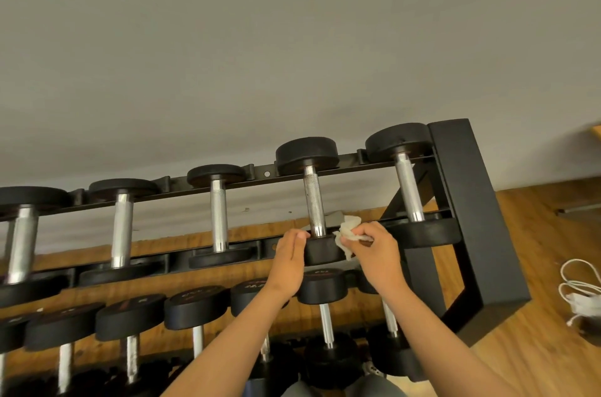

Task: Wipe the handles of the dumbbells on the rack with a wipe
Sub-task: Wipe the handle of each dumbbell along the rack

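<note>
L hand (289, 258): fingers fairly straight, laid vs left side of near weight of dumbbell (313, 201), 2nd from right on top row of rack (461, 201). R hand (377, 250): fingers curled, pinching crumpled white wipe (349, 232). Wipe sits just right of handle's lower end, above near weight; contact w/ handle unclear. White cable (582, 292) on floor, far right.

I get just one view, a wide-angle camera worn on the head, looking forward and down at the dumbbell rack (461, 201) from close by, its rows slanting across mid-frame. Grey wall (260, 39) fills the upper half, wood floor (536, 250) the lower right, and the left hand (289, 257) and right hand (377, 250) reach in to centre.
</note>
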`<act>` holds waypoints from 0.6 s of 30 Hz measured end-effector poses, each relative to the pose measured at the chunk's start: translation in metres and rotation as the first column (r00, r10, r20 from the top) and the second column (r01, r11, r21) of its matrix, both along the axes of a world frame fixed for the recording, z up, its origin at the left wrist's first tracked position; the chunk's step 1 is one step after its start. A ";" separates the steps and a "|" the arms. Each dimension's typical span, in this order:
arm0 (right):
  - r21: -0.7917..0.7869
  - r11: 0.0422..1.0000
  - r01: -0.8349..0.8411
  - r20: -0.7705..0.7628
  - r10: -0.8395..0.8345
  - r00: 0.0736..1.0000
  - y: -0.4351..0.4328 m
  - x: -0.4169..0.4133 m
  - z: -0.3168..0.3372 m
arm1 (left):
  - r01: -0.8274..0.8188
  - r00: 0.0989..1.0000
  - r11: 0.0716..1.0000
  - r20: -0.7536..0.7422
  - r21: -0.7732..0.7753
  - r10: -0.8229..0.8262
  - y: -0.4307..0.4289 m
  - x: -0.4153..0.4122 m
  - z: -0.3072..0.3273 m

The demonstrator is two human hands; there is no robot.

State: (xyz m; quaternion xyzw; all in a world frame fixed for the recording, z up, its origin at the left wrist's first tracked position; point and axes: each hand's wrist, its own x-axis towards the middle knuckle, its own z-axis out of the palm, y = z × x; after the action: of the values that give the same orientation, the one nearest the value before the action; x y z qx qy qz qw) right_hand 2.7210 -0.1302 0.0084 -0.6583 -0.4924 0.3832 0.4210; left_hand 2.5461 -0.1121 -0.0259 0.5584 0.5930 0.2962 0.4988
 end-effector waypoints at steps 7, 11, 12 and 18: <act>-0.066 0.997 0.026 -0.110 -0.034 0.993 -0.011 0.002 -0.010 | 0.039 0.999 0.998 0.013 -0.058 -0.039 0.001 -0.002 -0.002; -0.138 0.985 0.103 -0.138 -0.122 0.983 0.006 0.005 -0.013 | 0.032 0.999 0.996 0.018 -0.087 -0.030 0.001 -0.004 -0.004; -0.140 0.985 0.100 -0.144 -0.120 0.982 0.004 0.005 -0.013 | 0.032 0.999 0.996 0.016 -0.082 -0.031 0.001 -0.004 -0.004; -0.182 0.976 0.120 -0.164 -0.151 0.975 -0.003 0.005 -0.017 | 0.042 0.999 0.995 0.015 -0.095 -0.041 0.003 -0.004 -0.004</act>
State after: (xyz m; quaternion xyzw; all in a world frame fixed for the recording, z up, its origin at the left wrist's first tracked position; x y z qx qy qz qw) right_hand 2.7262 -0.1331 -0.0088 -0.6875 -0.3722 0.4513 0.4303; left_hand 2.5425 -0.1086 -0.0298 0.5442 0.5914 0.2609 0.5348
